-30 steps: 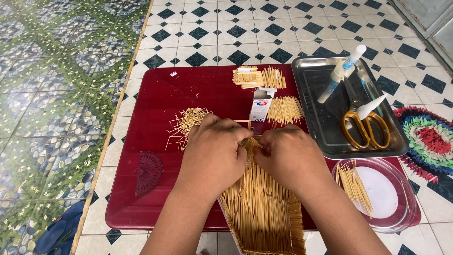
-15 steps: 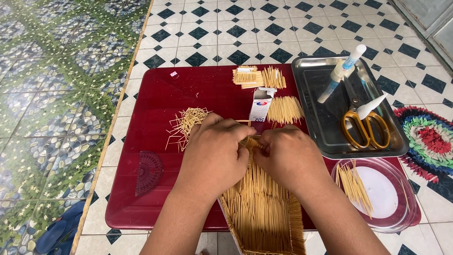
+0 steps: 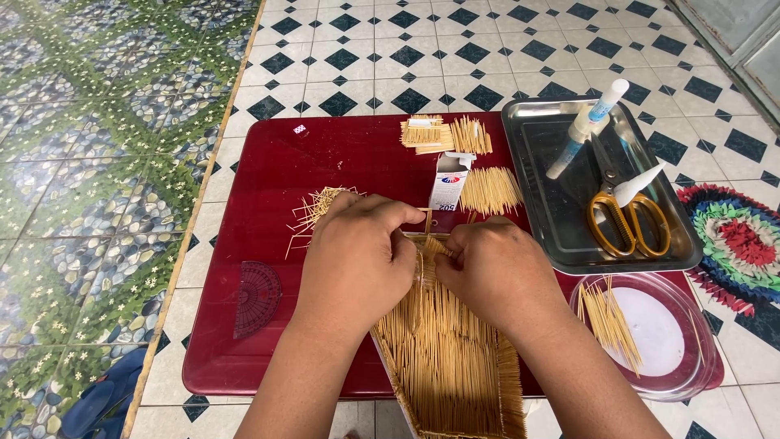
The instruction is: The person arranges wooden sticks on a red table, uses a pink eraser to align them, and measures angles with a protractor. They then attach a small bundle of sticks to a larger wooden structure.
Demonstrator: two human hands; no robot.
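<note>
Both hands on toothpick panel (tips hidden) —

Very little differs between the earlier pictures and now. Our left hand sits a touch further toward us on the flat panel of glued pale wooden toothpicks, its thumb now stretched out toward the panel's top edge. Our right hand has drawn in slightly, so its fingertips pinch closer to the left thumb at that edge. The gap between our two hands is a little narrower than a second ago. We see the view itself shifted only a hair.
</note>
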